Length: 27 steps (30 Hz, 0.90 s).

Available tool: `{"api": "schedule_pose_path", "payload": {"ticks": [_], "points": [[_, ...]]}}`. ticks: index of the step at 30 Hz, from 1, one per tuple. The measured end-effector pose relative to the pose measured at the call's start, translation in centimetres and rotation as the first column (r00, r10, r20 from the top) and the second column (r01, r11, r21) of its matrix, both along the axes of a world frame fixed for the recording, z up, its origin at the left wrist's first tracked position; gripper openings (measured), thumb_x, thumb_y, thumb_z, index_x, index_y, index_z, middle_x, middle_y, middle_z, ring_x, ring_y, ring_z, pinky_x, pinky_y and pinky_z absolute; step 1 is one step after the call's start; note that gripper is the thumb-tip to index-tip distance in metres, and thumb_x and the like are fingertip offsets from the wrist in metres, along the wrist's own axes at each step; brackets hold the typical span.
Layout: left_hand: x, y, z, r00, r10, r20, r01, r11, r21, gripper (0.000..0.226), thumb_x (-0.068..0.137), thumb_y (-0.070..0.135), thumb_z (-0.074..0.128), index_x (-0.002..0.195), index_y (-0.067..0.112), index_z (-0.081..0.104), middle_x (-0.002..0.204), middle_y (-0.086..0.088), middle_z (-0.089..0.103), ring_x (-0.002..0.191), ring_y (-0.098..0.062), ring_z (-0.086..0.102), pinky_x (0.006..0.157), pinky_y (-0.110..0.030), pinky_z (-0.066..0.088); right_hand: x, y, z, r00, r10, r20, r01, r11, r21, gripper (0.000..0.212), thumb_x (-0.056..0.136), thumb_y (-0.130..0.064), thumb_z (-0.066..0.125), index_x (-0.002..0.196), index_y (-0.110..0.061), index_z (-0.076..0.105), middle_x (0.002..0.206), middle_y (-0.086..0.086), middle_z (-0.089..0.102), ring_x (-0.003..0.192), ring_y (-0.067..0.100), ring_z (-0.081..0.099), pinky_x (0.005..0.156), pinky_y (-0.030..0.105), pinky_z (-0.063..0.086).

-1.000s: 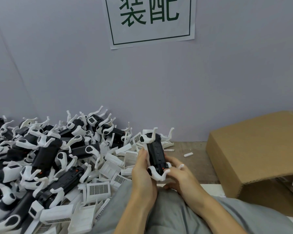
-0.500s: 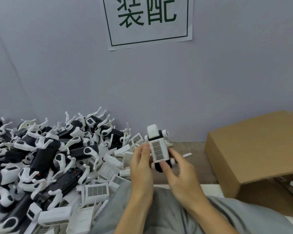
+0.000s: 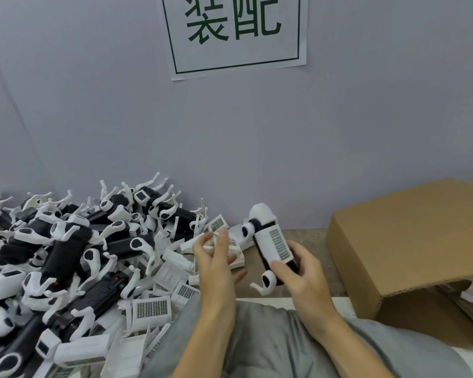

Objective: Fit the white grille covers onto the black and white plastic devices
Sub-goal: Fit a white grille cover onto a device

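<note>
Now R hand (image 3: 301, 271) grips device (image 3: 271, 241), grille cover (image 3: 279, 244) facing up; long axis tilted, rounded end toward wall. L hand (image 3: 216, 257) just beside device, fingers loose, holding nothing.

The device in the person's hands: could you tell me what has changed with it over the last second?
The left hand has let go and now hangs open beside it. The right hand alone grips the device, turned over from black side up to white grille cover up, and has moved it rightward towards the cardboard box. The pile of devices and the box look unchanged.
</note>
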<state>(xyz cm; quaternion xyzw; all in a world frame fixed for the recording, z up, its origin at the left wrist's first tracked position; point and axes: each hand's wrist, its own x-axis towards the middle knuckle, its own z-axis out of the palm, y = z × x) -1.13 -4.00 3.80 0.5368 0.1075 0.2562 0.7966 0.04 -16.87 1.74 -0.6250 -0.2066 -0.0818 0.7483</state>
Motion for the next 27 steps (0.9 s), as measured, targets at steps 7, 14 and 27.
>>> {"api": "schedule_pose_path", "payload": {"ticks": [7,14,27], "points": [[-0.2,0.2,-0.1,0.972,-0.231,0.049,0.219,0.959,0.182,0.019,0.094,0.018,0.065,0.092,0.035,0.072,0.085,-0.005,0.072,0.076,-0.021,0.074,0.059,-0.035,0.06,0.1,-1.5,0.3,0.924,-0.014,0.383,0.264,0.746,-0.611,0.054,0.074,-0.02,0.067,0.123,-0.04,0.057,0.113,-0.024,0.056,0.109,0.001,0.054,0.094,0.025,0.046],[0.2,0.5,-0.7,0.998,-0.052,0.045,0.047,0.995,0.093,0.014,0.084,0.031,0.078,0.087,0.019,0.071,0.1,-0.02,0.069,0.089,-0.034,0.074,0.059,-0.037,0.06,0.2,-1.4,0.5,0.901,-0.052,0.43,0.375,0.592,-0.713,0.058,0.08,-0.048,0.064,0.135,-0.033,0.051,0.124,-0.02,0.047,0.115,0.004,0.048,0.097,0.021,0.043],[-0.2,-0.2,-0.5,0.995,-0.033,-0.099,0.036,0.999,0.027,0.02,0.104,0.036,0.042,0.104,0.036,0.063,0.123,-0.011,0.059,0.082,-0.026,0.066,0.056,-0.037,0.051,1.8,-12.8,13.0,0.954,-0.14,-0.265,0.208,0.945,0.251,0.035,0.094,-0.006,0.038,0.062,-0.021,0.04,0.077,0.007,0.06,0.068,0.017,0.067,0.062,0.028,0.04]]}}
